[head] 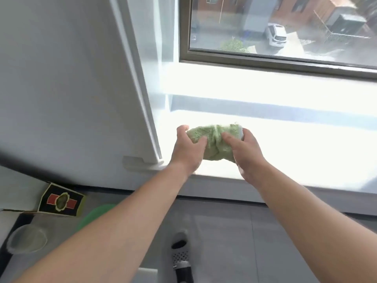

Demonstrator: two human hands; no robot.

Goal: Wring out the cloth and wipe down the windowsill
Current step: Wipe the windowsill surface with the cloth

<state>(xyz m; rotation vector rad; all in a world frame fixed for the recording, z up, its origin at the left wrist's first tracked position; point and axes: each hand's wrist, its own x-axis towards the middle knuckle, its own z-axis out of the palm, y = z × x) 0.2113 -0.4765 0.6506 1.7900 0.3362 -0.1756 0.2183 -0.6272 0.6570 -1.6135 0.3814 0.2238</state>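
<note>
A green terry cloth [214,141] is bunched up between both hands just above the white windowsill [295,156]. My left hand [186,151] grips its left end, with the thumb behind and the fingers curled over the front. The cloth's right end is held by my right hand [245,155], whose fingers press into the folds. The sill is brightly sunlit, so its surface detail is washed out.
The window frame [265,62] runs along the back of the sill, and a white reveal [140,99] stands at its left. On the grey floor below are a black patterned box [61,201], a clear bowl [26,238], something green [95,215] and a slippered foot [180,252].
</note>
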